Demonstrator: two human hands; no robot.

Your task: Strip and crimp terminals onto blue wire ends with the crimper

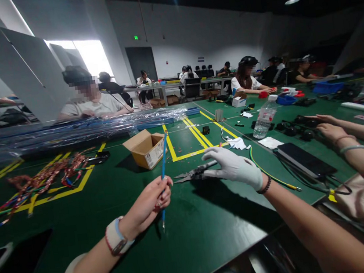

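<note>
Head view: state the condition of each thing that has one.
Left hand: closed on blue wire
Blue wire: held nearly upright
Right hand: gloved, holding pliers
Pliers: jaws parted
Cardboard box: flaps open
Bottle: capped, standing
Green-yellow wire: curved
Copper wires: bunched

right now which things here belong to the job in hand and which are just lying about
In the job:
blue wire, in the left hand
pliers, in the gloved right hand
copper wire bundle, probably

Just lying about, it seems:
open cardboard box
water bottle
white tissue
</note>
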